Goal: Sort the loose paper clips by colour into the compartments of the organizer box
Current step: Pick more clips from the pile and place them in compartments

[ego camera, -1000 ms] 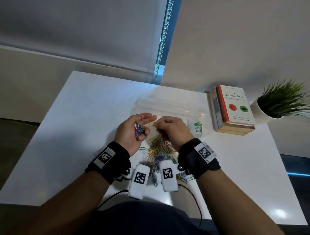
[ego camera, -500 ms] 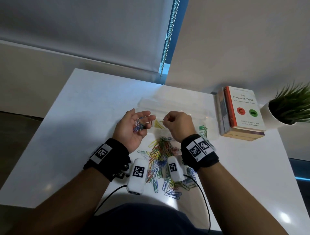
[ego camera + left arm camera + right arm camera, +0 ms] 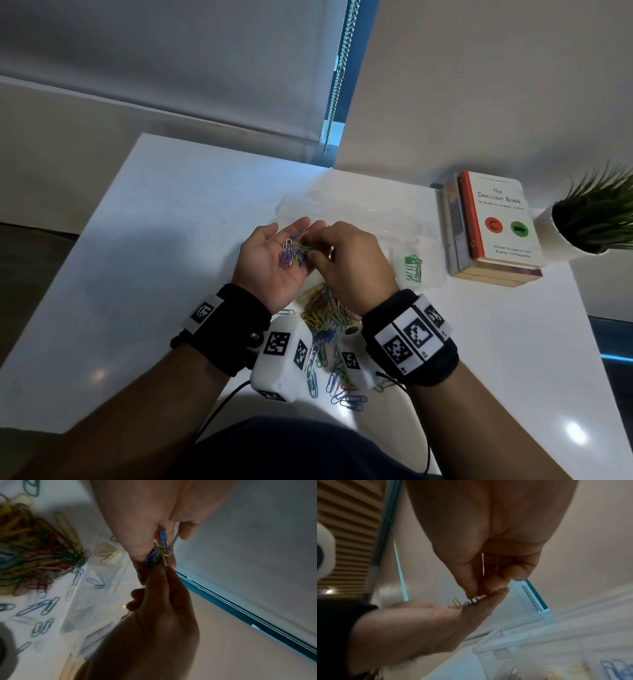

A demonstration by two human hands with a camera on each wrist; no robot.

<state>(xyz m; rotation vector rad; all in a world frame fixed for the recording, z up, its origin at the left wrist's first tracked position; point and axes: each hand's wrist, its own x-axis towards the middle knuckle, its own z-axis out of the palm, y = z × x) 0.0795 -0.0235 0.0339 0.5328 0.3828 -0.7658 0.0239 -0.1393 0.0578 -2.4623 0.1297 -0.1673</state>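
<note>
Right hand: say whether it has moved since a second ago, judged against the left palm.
Yes. The right hand has closed leftward onto the left hand; its fingertips now pinch a paper clip from that palm's handful.

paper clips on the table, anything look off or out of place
Mostly expected mess: a tangled mixed-colour heap lies unsorted before the organizer box. The left hand cups mixed clips, which the right hand is picking from.

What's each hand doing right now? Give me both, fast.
Left hand: palm up, fingers relaxed, cradling a small bunch of mixed paper clips.
Right hand: fingertips pinching a clip from that bunch.
</note>
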